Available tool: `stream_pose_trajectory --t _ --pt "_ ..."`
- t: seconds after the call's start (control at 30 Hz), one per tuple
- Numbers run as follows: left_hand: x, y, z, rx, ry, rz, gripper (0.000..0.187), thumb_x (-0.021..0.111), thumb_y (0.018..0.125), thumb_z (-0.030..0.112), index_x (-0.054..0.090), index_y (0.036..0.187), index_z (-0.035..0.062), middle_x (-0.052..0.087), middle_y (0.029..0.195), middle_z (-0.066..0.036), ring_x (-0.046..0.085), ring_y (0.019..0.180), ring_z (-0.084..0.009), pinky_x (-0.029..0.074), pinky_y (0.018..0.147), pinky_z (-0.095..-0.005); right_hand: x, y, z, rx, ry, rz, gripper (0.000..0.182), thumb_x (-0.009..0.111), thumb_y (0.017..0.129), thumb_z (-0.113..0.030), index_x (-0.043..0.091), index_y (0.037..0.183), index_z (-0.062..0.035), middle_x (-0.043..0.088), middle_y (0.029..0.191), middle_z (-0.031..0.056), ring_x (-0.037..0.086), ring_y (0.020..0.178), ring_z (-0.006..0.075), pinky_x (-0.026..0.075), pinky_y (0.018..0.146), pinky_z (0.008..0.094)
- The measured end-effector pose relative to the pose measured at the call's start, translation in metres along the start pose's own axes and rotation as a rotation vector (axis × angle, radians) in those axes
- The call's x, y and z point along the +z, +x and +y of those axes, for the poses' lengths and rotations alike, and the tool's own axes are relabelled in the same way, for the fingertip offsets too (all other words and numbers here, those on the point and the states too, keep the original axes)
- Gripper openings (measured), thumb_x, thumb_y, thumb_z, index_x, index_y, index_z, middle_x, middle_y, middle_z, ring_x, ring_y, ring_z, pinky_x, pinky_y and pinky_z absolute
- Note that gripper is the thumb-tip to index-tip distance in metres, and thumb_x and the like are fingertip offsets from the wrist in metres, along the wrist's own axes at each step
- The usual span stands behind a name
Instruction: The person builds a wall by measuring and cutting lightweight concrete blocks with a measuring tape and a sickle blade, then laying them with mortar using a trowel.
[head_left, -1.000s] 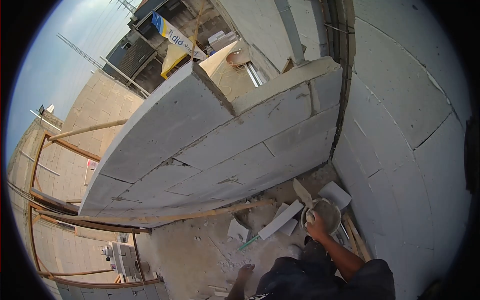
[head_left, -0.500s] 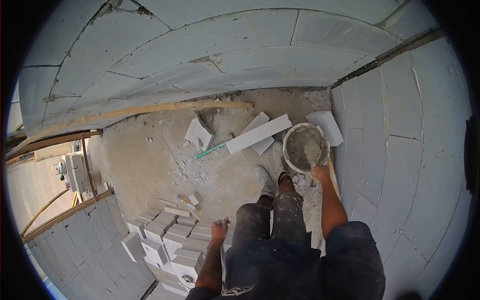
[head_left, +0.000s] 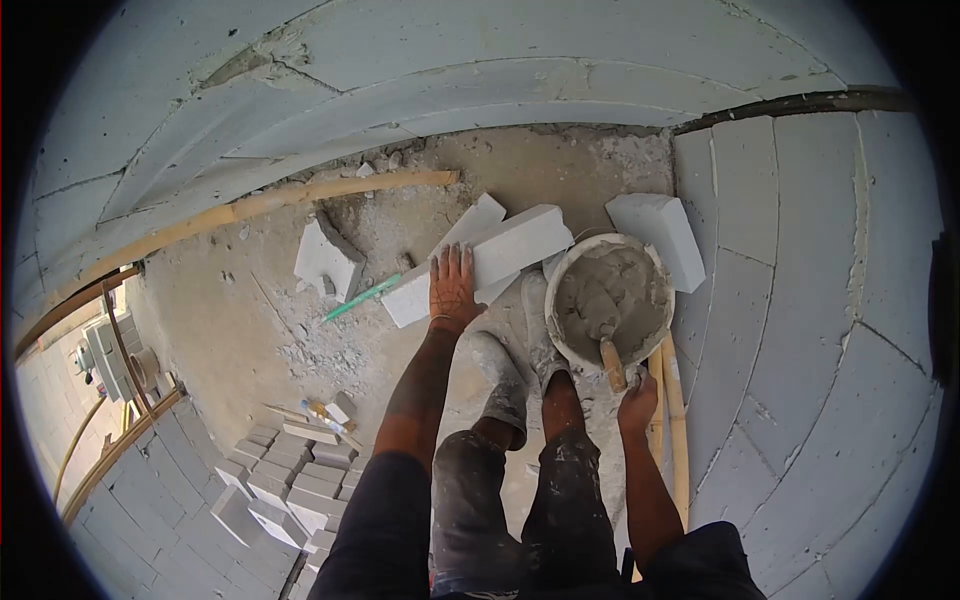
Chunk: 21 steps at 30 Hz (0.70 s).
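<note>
My left hand reaches down to a long white block, fingers stretched out flat across it near its left end. The block lies slanted over another white block on the floor. A bucket of grey mortar stands to the right of my feet. In it rests a trowel, its blade sunk in the mortar and its wooden handle leaning over the rim. My right hand is just beside the handle's end, apart from it, with the fingers curled and nothing visible in them.
A green strip and a broken block lie left of the long block, among rubble. Stacked blocks stand at lower left. A wooden pole runs along the back wall. Another white block leans behind the bucket.
My left hand has moved from beside my knee up onto the long block. My right hand has let go of the trowel, which now rests in the mortar. The view has leaned closer.
</note>
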<state>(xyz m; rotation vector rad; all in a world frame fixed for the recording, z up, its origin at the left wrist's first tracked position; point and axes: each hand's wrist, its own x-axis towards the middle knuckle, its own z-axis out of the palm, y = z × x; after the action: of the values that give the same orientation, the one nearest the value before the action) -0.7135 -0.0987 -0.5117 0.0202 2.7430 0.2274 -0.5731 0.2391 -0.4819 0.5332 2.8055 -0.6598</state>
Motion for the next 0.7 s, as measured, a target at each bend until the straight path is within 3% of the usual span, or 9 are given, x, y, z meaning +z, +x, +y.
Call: stream_pose_trajectory --t 0.07,0.13,0.2,0.23,0.33,0.43,0.53,0.6,0.7 --pt "0.013 0.024 -0.005 -0.073 0.026 -0.135 0.090 0.078 0.053 0.026 0.030 0.126 0.0040 0.042 0.114 -0.014 0.041 0.109 -0.0298 0.032 0.094 -0.0421 -0.029 0.001 -0.007 0.180 0.143 -0.054 0.016 0.046 0.077 -0.002 0.055 0.088 0.0070 0.059 0.071 0.0215 0.058 0.071 0.0383 0.047 0.066 0.0400" --pt "0.007 0.023 -0.009 -0.033 -0.008 -0.086 0.081 0.077 0.053 0.021 0.035 0.120 0.0048 0.044 0.104 -0.012 0.045 0.098 -0.0291 0.036 0.085 -0.0414 -0.051 -0.009 -0.009 0.537 0.216 -0.386 0.014 0.046 0.079 -0.003 0.055 0.080 0.0072 0.059 0.061 0.0166 0.059 0.060 0.0339 0.047 0.060 0.0399" --pt "-0.009 0.030 -0.016 -0.065 -0.013 -0.207 0.085 0.077 0.053 0.022 0.031 0.122 0.0045 0.043 0.110 -0.013 0.043 0.106 -0.0300 0.034 0.091 -0.0402 -0.042 -0.042 0.051 0.419 0.038 -0.403 0.014 0.045 0.080 -0.004 0.055 0.079 0.0057 0.057 0.053 0.0124 0.059 0.051 0.0287 0.047 0.054 0.0388" --pt "-0.016 0.029 -0.022 -0.055 -0.050 -0.200 0.083 0.077 0.053 0.021 0.032 0.121 0.0049 0.044 0.109 -0.013 0.044 0.105 -0.0297 0.035 0.090 -0.0405 -0.039 -0.059 0.075 0.569 0.150 -0.411 0.014 0.047 0.079 -0.006 0.055 0.077 0.0052 0.060 0.059 0.0145 0.061 0.055 0.0267 0.047 0.053 0.0374" --pt "-0.057 0.004 -0.028 -0.084 -0.067 -0.237 0.085 0.077 0.053 0.023 0.031 0.122 0.0038 0.045 0.110 -0.013 0.044 0.106 -0.0308 0.036 0.091 -0.0410 -0.079 -0.084 0.059 0.616 0.266 -0.261 0.017 0.049 0.080 -0.010 0.057 0.074 0.0038 0.061 0.064 0.0166 0.062 0.056 0.0260 0.048 0.055 0.0370" --pt "-0.122 -0.043 -0.029 -0.091 -0.110 -0.276 0.091 0.075 0.052 0.031 0.030 0.126 0.0000 0.042 0.120 -0.018 0.040 0.113 -0.0324 0.034 0.095 -0.0386 -0.118 -0.101 0.056 0.513 -0.060 -0.389 0.014 0.051 0.080 -0.011 0.058 0.083 0.0011 0.060 0.064 0.0189 0.063 0.063 0.0299 0.048 0.058 0.0387" --pt "-0.207 -0.090 -0.018 0.013 -0.150 -0.214 0.087 0.074 0.052 0.033 0.036 0.122 -0.0010 0.046 0.115 -0.019 0.046 0.108 -0.0323 0.037 0.092 -0.0370 -0.167 -0.098 0.015 0.592 -0.015 -0.405 0.014 0.052 0.078 -0.010 0.058 0.082 0.0020 0.060 0.068 0.0219 0.061 0.071 0.0351 0.047 0.063 0.0410" --pt "-0.266 -0.116 0.000 0.033 -0.131 -0.180 0.083 0.072 0.051 0.034 0.040 0.119 -0.0008 0.051 0.106 -0.018 0.050 0.101 -0.0323 0.040 0.089 -0.0379 -0.168 -0.109 0.015 0.247 -0.131 -0.121 0.017 0.052 0.077 -0.011 0.058 0.086 0.0025 0.060 0.077 0.0252 0.059 0.076 0.0388 0.046 0.066 0.0428" --pt "-0.324 -0.142 0.048 0.074 -0.017 -0.096 0.073 0.072 0.052 0.031 0.044 0.114 0.0045 0.053 0.101 -0.016 0.053 0.094 -0.0316 0.042 0.078 -0.0428 -0.196 -0.082 -0.031 -0.057 -0.013 -0.096 0.030 0.052 0.075 -0.010 0.052 0.102 0.0045 0.059 0.080 0.0270 0.058 0.076 0.0405 0.046 0.067 0.0440"
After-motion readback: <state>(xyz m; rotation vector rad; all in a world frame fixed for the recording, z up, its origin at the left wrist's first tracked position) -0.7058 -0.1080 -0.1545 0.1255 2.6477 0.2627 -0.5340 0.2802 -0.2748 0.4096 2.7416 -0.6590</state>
